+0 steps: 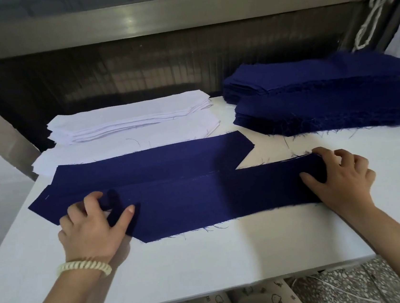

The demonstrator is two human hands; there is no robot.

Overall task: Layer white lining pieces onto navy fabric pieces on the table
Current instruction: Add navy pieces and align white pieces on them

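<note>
Front navy piece (199, 201): limp, light, frayed edges; left hand (90, 223) pinches a fold at one end, right hand (341, 177) apparently grips the other, and I judge end holds keep it flat.

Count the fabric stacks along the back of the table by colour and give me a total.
Navy stacks: 2 (rear navy stack, front navy stack)
White stacks: 2 (rear white stack, front white stack)
Total: 4

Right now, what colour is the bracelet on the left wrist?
Cream bracelet, shown in the head view.
</note>
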